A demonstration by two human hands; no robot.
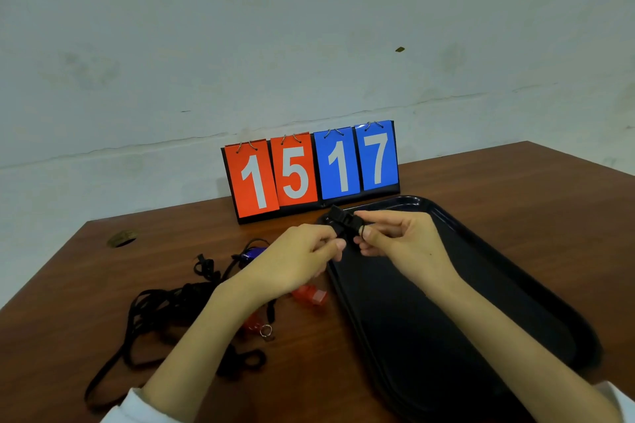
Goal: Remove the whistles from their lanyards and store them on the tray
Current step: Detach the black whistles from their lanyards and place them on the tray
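Black whistle [338,216]: held up between both hands, over the far left corner of the tray [515,285], not touching it.
Left hand [302,261]: fingers [338,244] curled, tips pinched together at the whistle's near, lower end; whether they hold the body or its clip, I cannot tell.
Right hand [402,240]: fingers curled and clamped on the whistle's right side, forefinger lying over the top; a thin black cord [360,231] loops round one fingertip.
Whistle vs fingers: its body juts up and to the far left, past both sets of fingertips.
Blue whistle [252,252]: on the bench [515,189], left of the left hand.
Red whistle [309,295]: on the bench just beside the tray's left rim, under the left wrist.
Second red whistle [254,323]: nearer, partly hidden by the left forearm, a metal ring [266,331] beside it.
Lanyards [165,306]: black tangle on the left of the bench.
Scoreboard [311,172]: upright at the far edge, reads 15 and 17.
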